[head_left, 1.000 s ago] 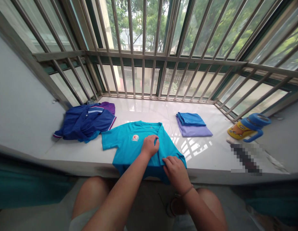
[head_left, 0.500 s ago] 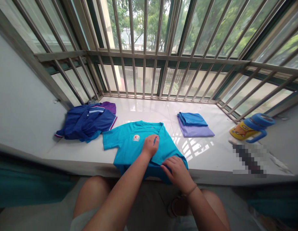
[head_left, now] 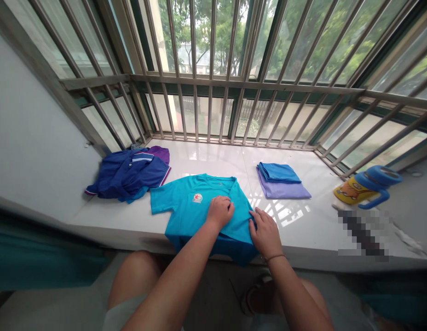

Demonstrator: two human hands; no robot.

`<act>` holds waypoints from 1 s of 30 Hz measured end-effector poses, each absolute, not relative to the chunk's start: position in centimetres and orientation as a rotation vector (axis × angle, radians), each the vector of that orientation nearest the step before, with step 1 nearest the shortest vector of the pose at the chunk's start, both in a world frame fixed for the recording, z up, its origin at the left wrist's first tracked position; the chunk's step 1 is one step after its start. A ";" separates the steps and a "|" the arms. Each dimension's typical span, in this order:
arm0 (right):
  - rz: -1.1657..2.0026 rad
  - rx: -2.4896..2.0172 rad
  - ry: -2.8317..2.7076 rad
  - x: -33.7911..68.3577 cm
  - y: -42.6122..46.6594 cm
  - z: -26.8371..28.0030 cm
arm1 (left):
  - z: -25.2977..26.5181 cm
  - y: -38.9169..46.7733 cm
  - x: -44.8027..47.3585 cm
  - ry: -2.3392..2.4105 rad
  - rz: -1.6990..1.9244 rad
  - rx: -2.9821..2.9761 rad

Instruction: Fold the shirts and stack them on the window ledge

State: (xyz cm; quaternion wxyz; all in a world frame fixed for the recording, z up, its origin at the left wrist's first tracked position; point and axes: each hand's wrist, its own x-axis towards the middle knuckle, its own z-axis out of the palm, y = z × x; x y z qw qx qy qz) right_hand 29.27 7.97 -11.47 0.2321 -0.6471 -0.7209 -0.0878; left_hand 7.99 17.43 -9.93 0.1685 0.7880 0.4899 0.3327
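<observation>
A turquoise T-shirt point(head_left: 186, 216) with a small white-and-red chest badge lies on the white windowsill, its lower part hanging over the front edge. Its left-side sleeve is spread out; the right side is turned inward, and no sleeve shows there. My left hand point(head_left: 220, 214) rests on the shirt front below the neckline, fingers curled together on the cloth. At the shirt's right edge, my right hand point(head_left: 266, 233) lies with fingers stretched forward and thumb apart, touching the edge. What lies beneath the left fingertips is hidden.
Dark blue and purple clothes point(head_left: 127, 174) are heaped at the left. Folded blue cloth point(head_left: 279, 173) lies on folded lilac cloth point(head_left: 285, 191) at the right. Beyond stands a yellow-and-blue bottle point(head_left: 358, 186) near a blurred-out patch. Metal window bars point(head_left: 213, 82) line the back of the windowsill point(head_left: 199, 156).
My right hand has moved up and outward from the lower right corner to the shirt's right edge, and the cloth there has drawn inward. My left hand stays on the shirt front.
</observation>
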 end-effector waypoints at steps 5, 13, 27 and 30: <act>-0.203 -1.770 -1.967 29.4 7.9 -11.6 | -9.7 16.4 8.5 1.404 0.889 2.297; -0.183 -1.790 -1.935 29.5 8.1 -11.6 | -7.8 15.4 -4.3 1.891 0.914 2.074; -0.155 -1.783 -1.934 29.2 8.0 -11.3 | -5.3 20.5 -19.1 2.418 0.496 1.523; -0.158 -1.789 -1.936 29.2 8.0 -11.3 | -4.1 20.9 -17.0 2.384 0.575 1.553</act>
